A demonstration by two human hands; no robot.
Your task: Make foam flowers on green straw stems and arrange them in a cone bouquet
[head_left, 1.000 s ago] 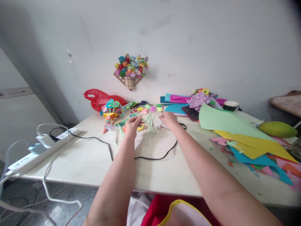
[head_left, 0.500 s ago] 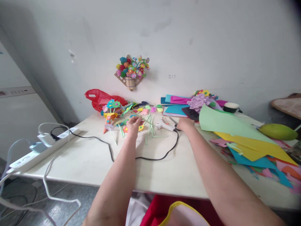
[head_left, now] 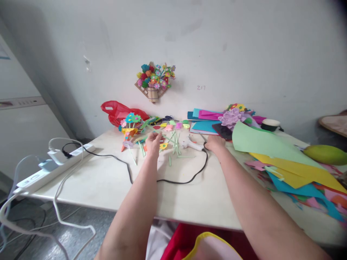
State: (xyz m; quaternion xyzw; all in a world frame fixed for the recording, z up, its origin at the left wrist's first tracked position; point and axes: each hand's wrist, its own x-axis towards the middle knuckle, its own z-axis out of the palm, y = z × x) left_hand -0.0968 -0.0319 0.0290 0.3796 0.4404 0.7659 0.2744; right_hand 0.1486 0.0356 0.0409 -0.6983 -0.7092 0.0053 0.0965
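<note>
My left hand [head_left: 153, 143] is closed in a pinch over the middle of the table. A light green strip [head_left: 168, 138] seems to run out from its fingertips, though the grip itself is hard to make out. My right hand [head_left: 216, 143] is closed around scissors [head_left: 202, 137], whose blades point up and to the left; their handles are mostly covered. Between the hands lie a white glue gun [head_left: 193, 144] with a black cord and a loose pile of light green strips [head_left: 176, 145]. Orange and yellow foam flowers [head_left: 163, 146] rest beside my left hand.
A power strip [head_left: 58, 168] with plugs and trailing cables lies along the left edge. Behind are a red plastic bag [head_left: 119, 113] and a bunch of foam flowers [head_left: 130, 124]. Coloured sheets [head_left: 279, 151], scraps and a green fruit [head_left: 326, 154] cover the right side.
The whole view has shifted slightly, so things appear a little farther right. Both hands stay closed in nearly the same places, and the glue gun has not moved.
</note>
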